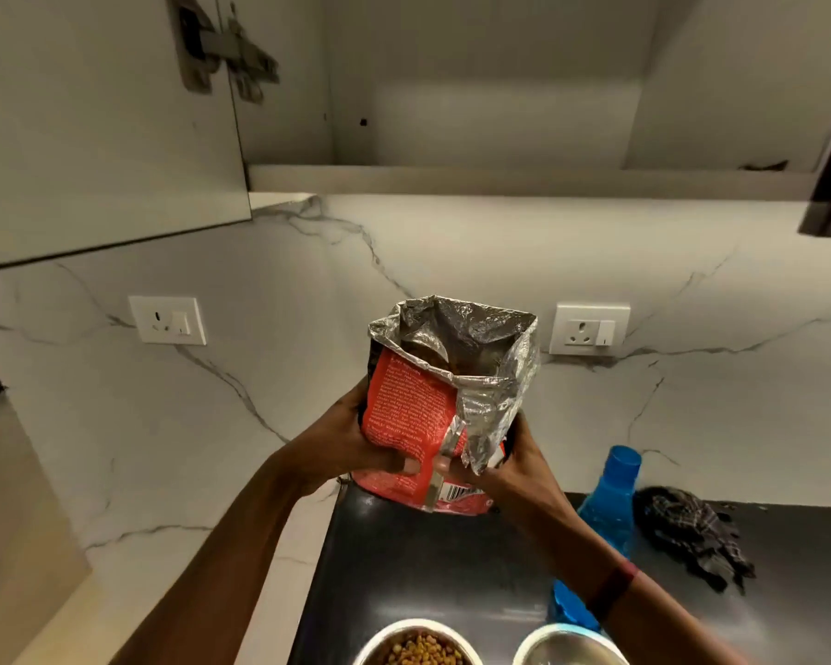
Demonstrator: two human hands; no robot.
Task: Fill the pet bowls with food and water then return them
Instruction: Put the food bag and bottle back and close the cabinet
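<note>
I hold a red pet food bag (406, 410) upright above the dark counter, its silver foil top open and kibble visible inside. My left hand (356, 443) grips its left side and my right hand (509, 465) grips its lower right, by the folded foil flap. At the bottom edge stand two steel bowls: the left bowl (416, 645) holds brown kibble, the right bowl (569, 645) looks shiny inside, and I cannot tell whether it holds water. A blue water bottle (605, 501) stands upright behind my right forearm.
A dark checked cloth (692, 535) lies crumpled on the black counter (404, 568) at the right. The marble backsplash carries two wall sockets (166, 320) (588, 328). An open upper cabinet (476, 88) hangs above, its door (102, 122) swung left.
</note>
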